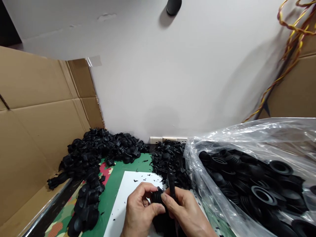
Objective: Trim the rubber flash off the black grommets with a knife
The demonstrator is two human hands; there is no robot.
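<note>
My left hand (139,210) is closed around a black ribbed rubber part (156,197), held low at the bottom centre over a white sheet (128,187). My right hand (184,210) is closed too, pinching a thin dark tool (171,186) that points up beside the part, with its thumb pressed against the part. The lower end of the part and of the tool is hidden behind my fingers.
A pile of black rubber parts (98,148) runs along the left of the green mat (116,184). Black trimmings (170,161) are heaped behind my hands. A clear plastic bag (247,138) full of ribbed parts fills the right. Cardboard (37,115) stands left, a white wall behind.
</note>
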